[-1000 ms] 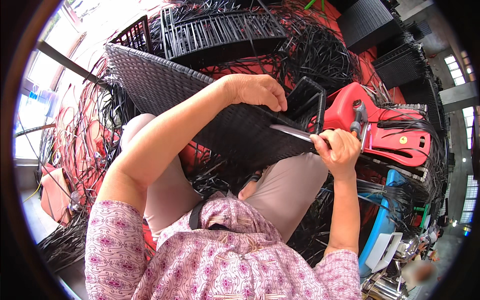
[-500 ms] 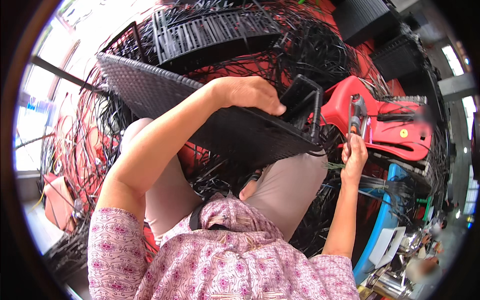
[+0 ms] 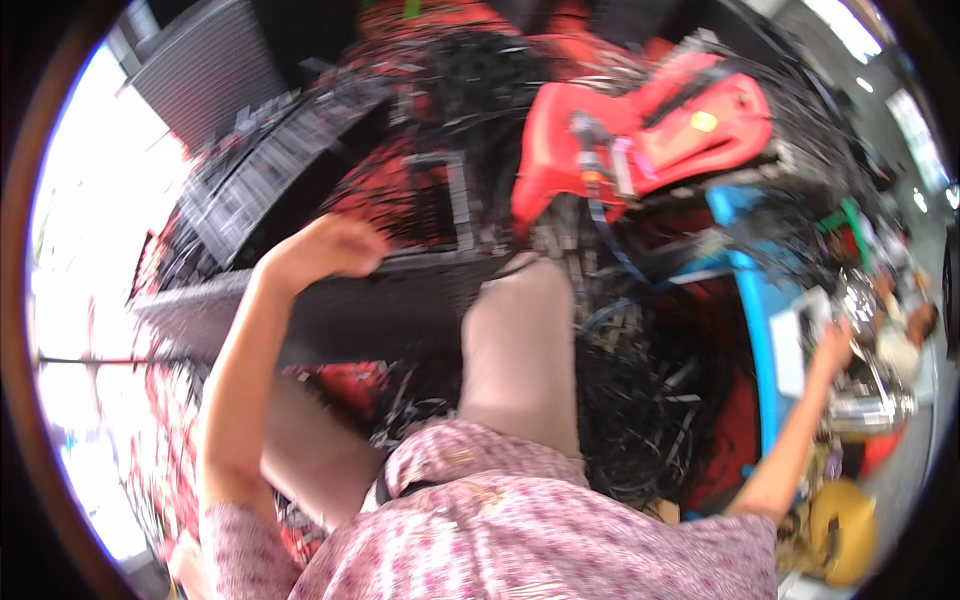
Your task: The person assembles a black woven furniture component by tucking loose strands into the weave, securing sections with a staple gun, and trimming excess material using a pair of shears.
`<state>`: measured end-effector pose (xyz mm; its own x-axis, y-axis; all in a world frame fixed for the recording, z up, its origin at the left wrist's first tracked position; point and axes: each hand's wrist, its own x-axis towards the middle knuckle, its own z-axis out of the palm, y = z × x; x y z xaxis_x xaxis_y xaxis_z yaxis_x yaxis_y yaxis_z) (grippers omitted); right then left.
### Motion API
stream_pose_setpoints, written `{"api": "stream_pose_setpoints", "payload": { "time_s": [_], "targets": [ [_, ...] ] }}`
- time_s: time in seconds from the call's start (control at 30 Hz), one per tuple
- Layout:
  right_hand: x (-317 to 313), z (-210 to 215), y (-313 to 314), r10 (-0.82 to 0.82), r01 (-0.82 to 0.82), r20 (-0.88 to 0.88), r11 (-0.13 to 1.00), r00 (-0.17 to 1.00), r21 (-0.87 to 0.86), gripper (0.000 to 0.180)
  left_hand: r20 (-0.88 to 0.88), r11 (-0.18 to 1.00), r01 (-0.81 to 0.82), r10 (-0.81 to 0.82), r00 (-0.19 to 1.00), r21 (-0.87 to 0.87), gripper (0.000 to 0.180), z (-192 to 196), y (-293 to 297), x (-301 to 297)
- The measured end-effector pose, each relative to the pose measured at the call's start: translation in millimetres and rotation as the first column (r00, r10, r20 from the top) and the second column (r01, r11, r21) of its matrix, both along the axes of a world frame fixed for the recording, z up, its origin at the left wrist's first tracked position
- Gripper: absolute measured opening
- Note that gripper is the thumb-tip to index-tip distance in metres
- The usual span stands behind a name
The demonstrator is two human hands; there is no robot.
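Note:
A black woven wicker panel with a frame (image 3: 420, 310) lies across my knees. My left hand (image 3: 340, 248) is at its upper edge, fingers bent, but motion blur hides whether they grip it. Far out to the right, my right hand (image 3: 832, 348) reaches beside a white flat tray (image 3: 790, 350) and shiny metal pots (image 3: 870, 410); its fingers are smeared and nothing in them can be made out. A hand tool with a grey head and orange band (image 3: 588, 150) lies on a red plastic chair (image 3: 545, 135), with a dark blue hose (image 3: 620, 250) trailing from it.
Loose black strips (image 3: 640, 410) cover much of the red floor. Another slatted woven piece (image 3: 285, 180) stands beyond the panel, with a dark ribbed piece (image 3: 205, 75) behind. A blue plastic rim (image 3: 755, 350) curves at right. A yellow round thing (image 3: 840, 530) sits at lower right.
My right hand has let go of the tool, now on the red chair, and moved far right. My view has turned right. The left hand stays by the panel's edge.

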<state>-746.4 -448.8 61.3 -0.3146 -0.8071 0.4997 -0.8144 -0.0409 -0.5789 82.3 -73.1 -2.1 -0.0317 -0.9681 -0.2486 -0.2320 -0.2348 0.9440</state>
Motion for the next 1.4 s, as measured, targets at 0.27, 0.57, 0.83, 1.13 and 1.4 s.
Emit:
{"api": "stream_pose_setpoints", "payload": {
  "time_s": [0.27, 0.57, 0.83, 1.13, 1.4],
  "targets": [
    [89, -23, 17, -0.187, 0.544, -0.742, 0.794, 0.644, 0.272, 0.067, 0.021, 0.992, -0.077, 0.076, 0.997, 0.097, 0.021, 14, 31, -4],
    [404, 29, 133, 0.82, -0.82, -0.003, 0.572, 0.572, -0.011, 0.036, -0.128, 0.99, -0.089, 0.103, 0.986, 0.105, 0.023, -7, 28, -16],
    [589, -23, 274, 0.969, -0.944, 0.193, -0.205, -0.157, 0.26, 0.025, -0.117, 0.995, -0.074, 0.081, 0.99, 0.061, 0.023, -5, 38, -25],
    [603, -53, 285, 0.955, -0.909, 0.191, -0.278, -0.227, 0.311, 0.03, -0.047, 0.996, -0.056, 0.059, 0.997, 0.075, 0.024, 1, 40, -29],
    [611, -50, 278, 0.926, -0.841, 0.317, -0.333, -0.205, 0.427, 0.03, -0.097, 0.994, -0.051, 0.061, 0.993, 0.099, 0.025, -5, 40, -28]
  ]
}}
